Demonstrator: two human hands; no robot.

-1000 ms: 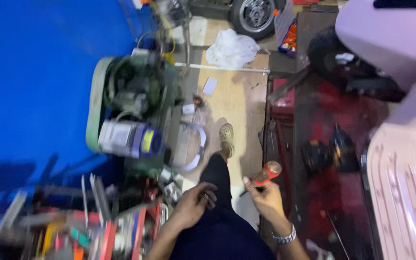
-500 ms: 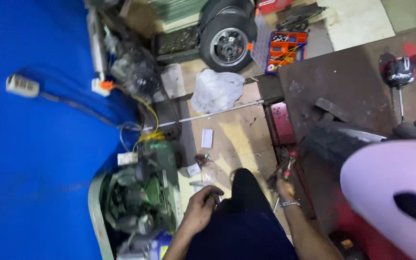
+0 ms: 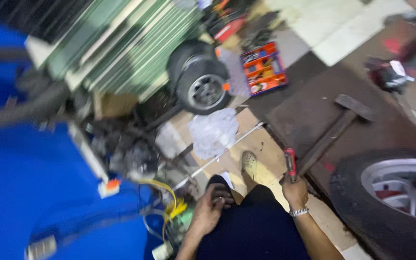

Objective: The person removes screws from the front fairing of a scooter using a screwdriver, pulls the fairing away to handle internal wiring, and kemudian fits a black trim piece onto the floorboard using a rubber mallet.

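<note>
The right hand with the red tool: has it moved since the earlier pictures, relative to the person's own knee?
Cannot tell. The head camera swings strongly, so everything shifts. The right hand holds the red-handled tool beside the dark-trousered knee, much as before.

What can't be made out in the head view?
- Left hand: rests on the knee; motion blur hides anything in it.
- Red-handled tool in right hand: tip type blurred.
- Wheel: cut off by the right edge.
- Orange tool case: contents too small and blurred.
</note>
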